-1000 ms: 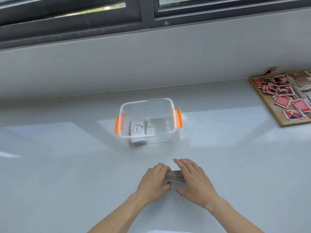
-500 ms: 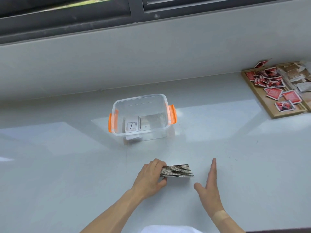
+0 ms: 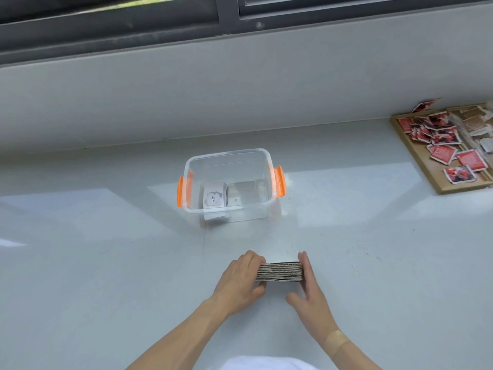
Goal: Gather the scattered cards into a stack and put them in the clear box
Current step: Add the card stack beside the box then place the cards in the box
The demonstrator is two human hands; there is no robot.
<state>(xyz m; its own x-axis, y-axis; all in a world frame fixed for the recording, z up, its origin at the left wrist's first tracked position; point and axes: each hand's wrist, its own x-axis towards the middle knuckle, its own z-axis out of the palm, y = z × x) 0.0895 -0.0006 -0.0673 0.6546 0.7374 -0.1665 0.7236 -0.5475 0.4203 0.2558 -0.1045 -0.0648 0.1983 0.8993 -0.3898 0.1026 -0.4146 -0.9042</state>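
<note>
Both hands [image 3: 240,281] press a card stack [image 3: 279,272] on the glossy grey counter [image 3: 106,249] below a window [image 3: 229,12].

The only word I can read is "love", printed sideways on the top card [image 3: 212,198] lying inside the clear box [image 3: 229,156]. The red packets [image 3: 441,153] on the wooden tray [image 3: 416,161] at my far right carry print, but it is too small and blurred to make out.
</note>
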